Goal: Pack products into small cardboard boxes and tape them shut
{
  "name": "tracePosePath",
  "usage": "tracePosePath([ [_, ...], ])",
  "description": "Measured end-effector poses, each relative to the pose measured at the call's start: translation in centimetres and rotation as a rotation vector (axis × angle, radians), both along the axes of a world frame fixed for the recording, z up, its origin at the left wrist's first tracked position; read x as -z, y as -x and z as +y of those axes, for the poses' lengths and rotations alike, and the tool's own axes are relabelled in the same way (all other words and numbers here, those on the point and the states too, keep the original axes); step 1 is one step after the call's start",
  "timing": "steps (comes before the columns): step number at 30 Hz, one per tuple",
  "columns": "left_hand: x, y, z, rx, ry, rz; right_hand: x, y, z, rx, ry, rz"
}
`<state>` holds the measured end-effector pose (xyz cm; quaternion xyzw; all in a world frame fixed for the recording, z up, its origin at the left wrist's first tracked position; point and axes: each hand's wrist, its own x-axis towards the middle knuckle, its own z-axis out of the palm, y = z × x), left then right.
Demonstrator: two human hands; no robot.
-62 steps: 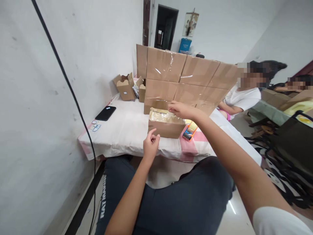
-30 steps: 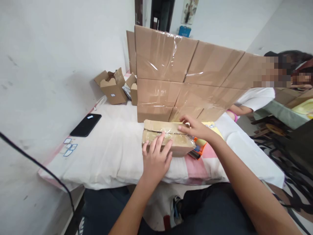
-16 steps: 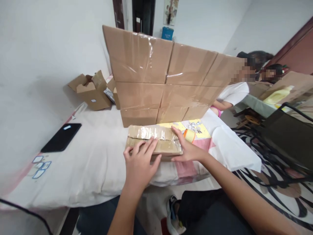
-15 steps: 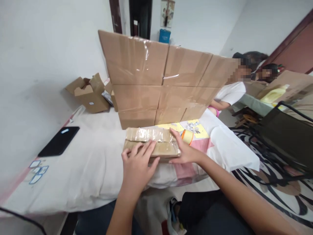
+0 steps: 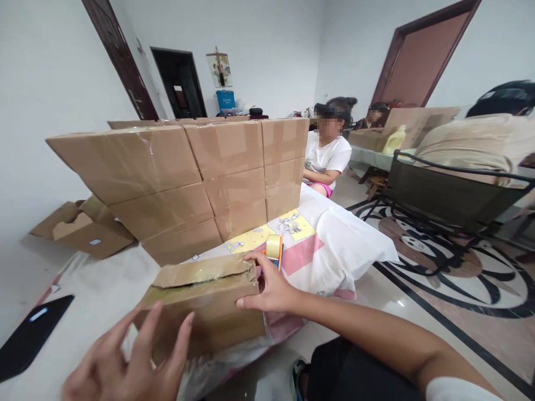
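Note:
A small taped cardboard box (image 5: pixel 217 312) sits near the table's front edge, its top flap edge slightly lifted and crumpled. My right hand (image 5: pixel 271 287) grips the box's right end, thumb on the front face and fingers over the top corner. In front of the box's left part is my left hand (image 5: pixel 129 362), fingers spread and holding nothing; whether its fingertips touch the cardboard I cannot tell. Just beyond my right hand stands a tape dispenser (image 5: pixel 275 248) with a roll of yellowish tape, partly hidden by that hand.
Stacked cardboard boxes (image 5: pixel 234 150) form a wall behind the box. An open carton (image 5: pixel 94 234) and a black tablet-like slab (image 5: pixel 35 334) lie to the left. A person in a white shirt (image 5: pixel 332 153) sits beyond the table. A dark chair (image 5: pixel 455 195) stands at the right.
My view has turned right and come closer to the box. My left hand has come off the box's top and spread its fingers at the front left. My right hand keeps its grip.

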<state>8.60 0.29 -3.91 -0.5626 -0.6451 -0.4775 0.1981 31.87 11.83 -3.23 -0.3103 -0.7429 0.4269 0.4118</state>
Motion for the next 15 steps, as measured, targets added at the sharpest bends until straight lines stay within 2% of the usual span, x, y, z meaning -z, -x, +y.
tracePosePath([
  [2,0.1,-0.6,0.1,-0.131,-0.223,0.143,-1.8,-1.5,-0.5,0.024,0.03,0.082],
  [4,0.6,-1.3,0.9,-0.146,-0.351,0.212,-4.2,-3.7,-0.4,0.067,-0.01,0.165],
  [5,1.1,-1.8,1.5,-0.11,-0.356,0.189,-5.4,-5.2,-0.1,0.111,-0.043,0.193],
  [7,2.2,-2.9,3.1,-0.006,-0.261,0.107,-7.5,-8.7,1.0,0.254,-0.119,0.203],
  [9,3.6,-4.1,4.8,0.095,-0.121,0.007,-8.7,-12.9,2.6,0.51,-0.239,0.166],
  [10,4.3,-4.6,5.5,0.115,-0.075,-0.045,-8.7,-15.1,3.6,0.656,-0.281,0.123],
  [12,5.7,-5.5,6.6,0.1,0.011,-0.17,-7.6,-19.3,5.6,0.904,-0.364,0.04],
  [15,7.0,-6.1,7.4,0.074,0.202,-0.358,-3.7,-24.5,8.7,1.177,-0.435,-0.088],
])
